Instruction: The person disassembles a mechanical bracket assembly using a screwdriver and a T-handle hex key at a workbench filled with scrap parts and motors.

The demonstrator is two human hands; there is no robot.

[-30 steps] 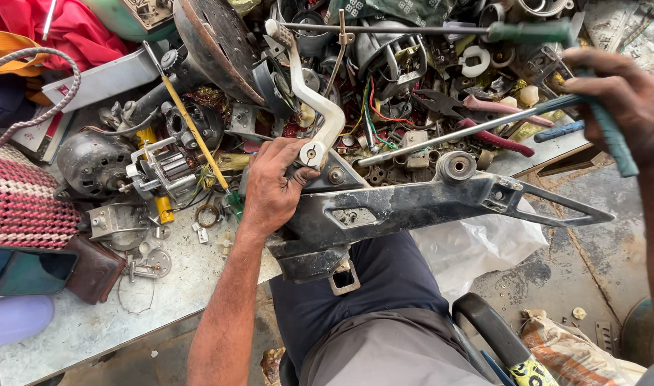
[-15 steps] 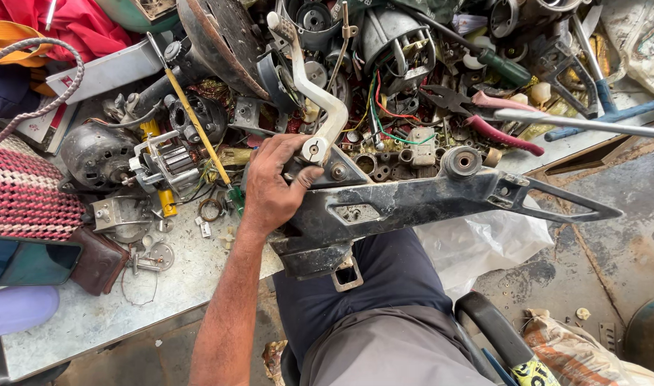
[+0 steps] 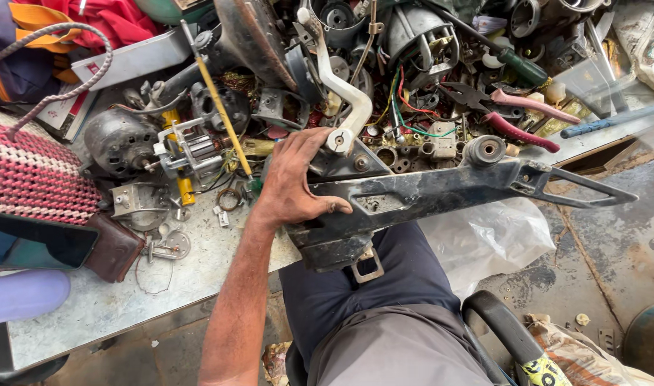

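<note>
red-handled metal pliers (image 3: 516,114) | round grey electric motor (image 3: 120,141) | brown leather wallet (image 3: 115,247) | red-white woven mat (image 3: 28,177) | clear plastic bag (image 3: 484,239)

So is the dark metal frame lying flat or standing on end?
Lying flat: the dark metal frame stretches sideways across the bench edge, with the left hand gripping its near end.

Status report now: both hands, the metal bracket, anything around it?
Left hand grips black metal bracket at bench edge. Right hand out of view. White lever and red pliers lie close behind.
</note>
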